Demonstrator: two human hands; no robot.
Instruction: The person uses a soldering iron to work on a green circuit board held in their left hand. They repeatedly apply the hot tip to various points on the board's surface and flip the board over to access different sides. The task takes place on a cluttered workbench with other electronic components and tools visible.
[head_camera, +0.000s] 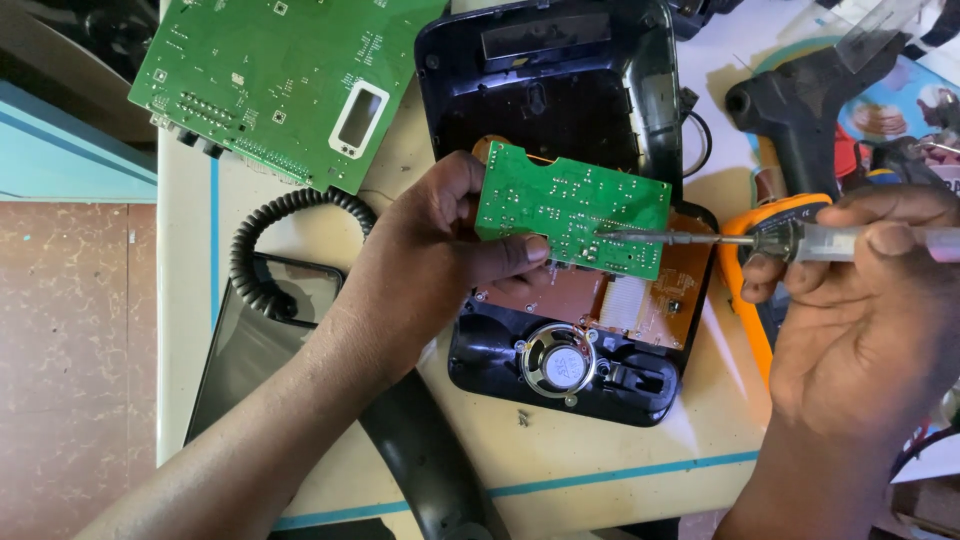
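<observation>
Opened desk telephone under repair. The left hand (440, 250) pinches the small green circuit board (572, 208) by its edge, lifted above the black telephone base (560, 385) on the surface (600, 470). The right hand (860, 300) has its grip closed round a clear-handled screwdriver (700, 238), tip touching the board's face. Risk, as judged: sideways pressure could let the tip skid across solder joints, or strain the flat ribbon cable (625, 303) below.
</observation>
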